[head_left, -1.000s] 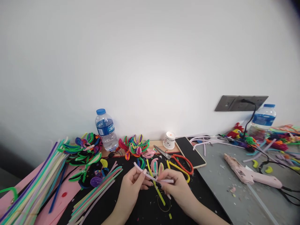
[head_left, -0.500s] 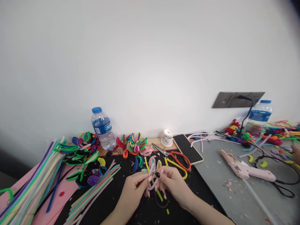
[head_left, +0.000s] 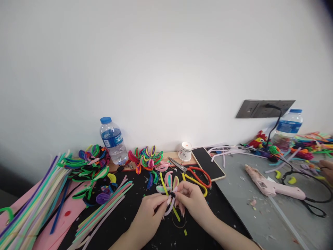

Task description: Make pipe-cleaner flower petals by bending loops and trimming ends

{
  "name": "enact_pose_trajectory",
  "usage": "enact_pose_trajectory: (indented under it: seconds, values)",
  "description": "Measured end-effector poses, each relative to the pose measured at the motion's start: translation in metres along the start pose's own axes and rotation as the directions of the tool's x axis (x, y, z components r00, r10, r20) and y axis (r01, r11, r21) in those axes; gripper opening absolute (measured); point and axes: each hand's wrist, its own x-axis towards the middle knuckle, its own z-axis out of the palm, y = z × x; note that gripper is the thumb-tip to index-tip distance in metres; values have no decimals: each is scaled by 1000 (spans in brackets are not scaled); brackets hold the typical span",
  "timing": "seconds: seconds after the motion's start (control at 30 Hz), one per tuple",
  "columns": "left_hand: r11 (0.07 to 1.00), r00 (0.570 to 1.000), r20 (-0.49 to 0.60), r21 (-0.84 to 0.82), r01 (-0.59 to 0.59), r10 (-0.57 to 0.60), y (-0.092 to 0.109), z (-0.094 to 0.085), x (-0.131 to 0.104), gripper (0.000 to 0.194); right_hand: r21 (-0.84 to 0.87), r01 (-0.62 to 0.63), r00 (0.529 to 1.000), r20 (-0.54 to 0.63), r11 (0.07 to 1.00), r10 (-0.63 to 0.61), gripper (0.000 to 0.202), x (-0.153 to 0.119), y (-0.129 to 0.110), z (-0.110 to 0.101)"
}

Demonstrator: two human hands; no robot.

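Between my two hands, over the black mat (head_left: 125, 218), is a small pipe-cleaner flower (head_left: 161, 189) with pink and pale green looped petals. A lilac pipe cleaner (head_left: 170, 209) bends below its centre, and a yellow-green strip (head_left: 177, 215) runs down past it. My left hand (head_left: 148, 212) pinches at the flower's centre, thumb and fingertips closed. Pressed against the same spot, my right hand (head_left: 194, 200) is closed on the lilac pipe cleaner, a dark-nailed finger on top. The fingers hide where the pieces join.
Orange-handled scissors (head_left: 199, 176) and a phone (head_left: 208, 164) lie behind my right hand, beside a paper cup (head_left: 185, 152). Pipe-cleaner bundles (head_left: 28, 205) and a water bottle (head_left: 113, 142) stand left. A pink glue gun (head_left: 281, 190) lies right; another person's hand (head_left: 326, 171) shows at the edge.
My hands have closed in together at the flower's centre, and the lilac loop has been drawn down. More of the petals shows above my fingers.
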Motion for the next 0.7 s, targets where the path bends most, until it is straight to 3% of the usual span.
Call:
enact_pose_trajectory:
  seconds: [0.47, 0.7]
  values:
    - [982, 991, 121, 175, -74, 53, -6, 1, -1, 35, 106, -7, 1000, 8, 994, 6, 34, 2, -6, 1]
    - [999, 998, 60, 33, 3, -5, -4, -2, 0, 31, 123, 8, 999, -43, 992, -3, 34, 3, -8, -1]
